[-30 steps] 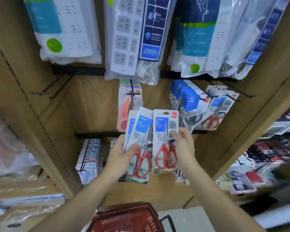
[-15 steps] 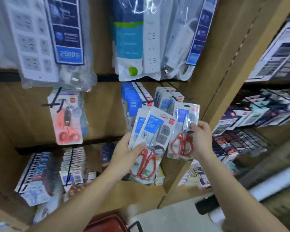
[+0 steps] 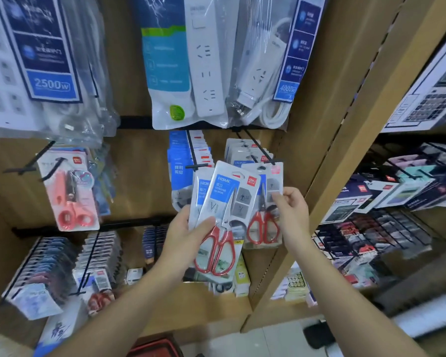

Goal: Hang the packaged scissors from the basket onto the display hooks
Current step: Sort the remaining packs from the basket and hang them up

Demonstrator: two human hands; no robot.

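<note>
Closer now than half a second ago, the right hand (image 3: pixel 291 212) pinches one scissors pack (image 3: pixel 264 228) up at the hook (image 3: pixel 256 146) tip, seemingly not yet threaded, while the left hand (image 3: pixel 183 235) grips the remaining packs (image 3: pixel 224 207) above the basket (image 3: pixel 157 349).

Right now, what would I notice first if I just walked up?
The red-handled scissors packs in the middle: the left hand grips a fanned few, and the right hand holds one pack up by a black hook. Big white power strips hang above, and pink scissors hang on the left.
</note>
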